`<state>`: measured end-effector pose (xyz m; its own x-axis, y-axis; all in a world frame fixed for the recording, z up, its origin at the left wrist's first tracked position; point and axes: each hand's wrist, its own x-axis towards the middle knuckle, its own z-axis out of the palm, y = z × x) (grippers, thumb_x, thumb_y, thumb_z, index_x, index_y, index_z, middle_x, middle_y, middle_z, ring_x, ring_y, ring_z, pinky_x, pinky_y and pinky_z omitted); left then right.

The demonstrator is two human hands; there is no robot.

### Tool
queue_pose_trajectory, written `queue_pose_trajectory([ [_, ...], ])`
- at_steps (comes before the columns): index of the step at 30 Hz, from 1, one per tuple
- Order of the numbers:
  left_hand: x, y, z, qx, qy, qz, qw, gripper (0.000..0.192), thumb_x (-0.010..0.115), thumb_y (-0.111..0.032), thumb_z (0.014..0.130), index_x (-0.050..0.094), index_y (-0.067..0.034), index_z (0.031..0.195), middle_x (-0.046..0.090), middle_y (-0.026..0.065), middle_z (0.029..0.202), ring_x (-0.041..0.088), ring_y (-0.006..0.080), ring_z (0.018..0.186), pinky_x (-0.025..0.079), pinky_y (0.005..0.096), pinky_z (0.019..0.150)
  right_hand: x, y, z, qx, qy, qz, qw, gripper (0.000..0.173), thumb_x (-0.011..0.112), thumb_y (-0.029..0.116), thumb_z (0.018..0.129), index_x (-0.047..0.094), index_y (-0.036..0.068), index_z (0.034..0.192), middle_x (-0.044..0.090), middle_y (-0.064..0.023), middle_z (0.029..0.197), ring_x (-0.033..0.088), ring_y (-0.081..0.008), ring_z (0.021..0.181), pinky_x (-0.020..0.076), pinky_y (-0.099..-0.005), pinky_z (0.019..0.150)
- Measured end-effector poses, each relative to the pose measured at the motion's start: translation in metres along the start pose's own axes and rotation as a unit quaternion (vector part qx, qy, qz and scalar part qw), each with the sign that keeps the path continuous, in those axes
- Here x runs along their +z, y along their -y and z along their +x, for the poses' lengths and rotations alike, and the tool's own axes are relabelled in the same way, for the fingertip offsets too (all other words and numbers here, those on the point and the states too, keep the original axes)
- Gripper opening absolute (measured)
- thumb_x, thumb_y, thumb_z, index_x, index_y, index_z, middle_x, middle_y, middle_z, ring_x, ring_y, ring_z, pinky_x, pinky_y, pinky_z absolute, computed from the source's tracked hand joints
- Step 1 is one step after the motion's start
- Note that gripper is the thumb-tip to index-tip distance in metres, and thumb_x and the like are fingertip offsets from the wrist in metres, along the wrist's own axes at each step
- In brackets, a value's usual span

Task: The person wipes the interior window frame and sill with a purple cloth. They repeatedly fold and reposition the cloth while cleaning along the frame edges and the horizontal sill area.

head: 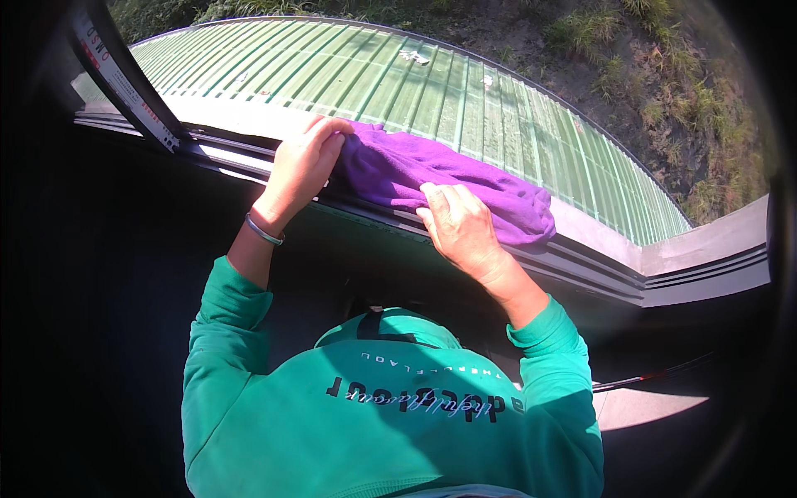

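Note:
A purple cloth [448, 168] lies bunched lengthwise over the metal window track [386, 215] and its outer ledge. The cloth's left end is pinched between the thumb and fingers of my left hand [308, 155], which wears a silvery bangle [264, 230] at the wrist. Further right, my right hand [461, 221] grips the near edge of the cloth, thumb and fingertips together. Its right end droops past my right hand onto the frame. Folds of fabric hide part of the track and ledge beneath.
A dark window sash frame [127, 81] with a printed label stands at the left. Outside, beyond the pale ledge [598, 227], a ribbed green roof [373, 75] curves across. Behind it rises a grassy earth slope [647, 93]. The area below the window is dark.

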<state>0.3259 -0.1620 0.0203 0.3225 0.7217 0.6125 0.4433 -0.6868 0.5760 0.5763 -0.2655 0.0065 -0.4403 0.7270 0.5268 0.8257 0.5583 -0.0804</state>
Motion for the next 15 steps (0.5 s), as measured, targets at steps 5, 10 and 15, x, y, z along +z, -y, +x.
queue_pose_trajectory([
  [5, 0.015, -0.01, -0.016, 0.057, 0.02, 0.035, 0.998, 0.017, 0.064, -0.005, 0.086, 0.066, -0.003, 0.103, 0.064, 0.0131, 0.092, 0.061, 0.033, 0.09, 0.048, 0.0406, 0.08, 0.0, 0.001, -0.02, 0.06, -0.005, -0.039, 0.997, 0.045, 0.075, 0.024, 0.081, 0.058, -0.001, 0.114, 0.065, -0.0159, 0.095, 0.063, -0.031, 0.087, 0.0487, -0.0405, 0.077],
  [10, 0.032, -0.031, -0.027, 0.053, 0.048, 0.013, 0.997, 0.02, 0.066, -0.005, 0.084, 0.066, -0.004, 0.105, 0.064, 0.0123, 0.093, 0.059, 0.0319, 0.089, 0.047, 0.0393, 0.079, -0.014, -0.012, -0.044, 0.115, -0.015, -0.031, 0.993, 0.042, 0.075, 0.022, 0.081, 0.058, 0.001, 0.113, 0.065, -0.0134, 0.093, 0.062, -0.03, 0.084, 0.0458, -0.0401, 0.077],
  [15, 0.057, -0.048, -0.028, 0.068, 0.08, -0.007, 0.994, 0.023, 0.069, -0.007, 0.082, 0.067, -0.005, 0.105, 0.065, 0.0119, 0.094, 0.06, 0.0311, 0.088, 0.047, 0.039, 0.079, -0.038, -0.034, -0.086, 0.147, -0.03, -0.062, 0.987, 0.038, 0.073, 0.019, 0.083, 0.058, 0.002, 0.115, 0.067, -0.0137, 0.096, 0.064, -0.0304, 0.089, 0.0459, -0.0418, 0.081],
])
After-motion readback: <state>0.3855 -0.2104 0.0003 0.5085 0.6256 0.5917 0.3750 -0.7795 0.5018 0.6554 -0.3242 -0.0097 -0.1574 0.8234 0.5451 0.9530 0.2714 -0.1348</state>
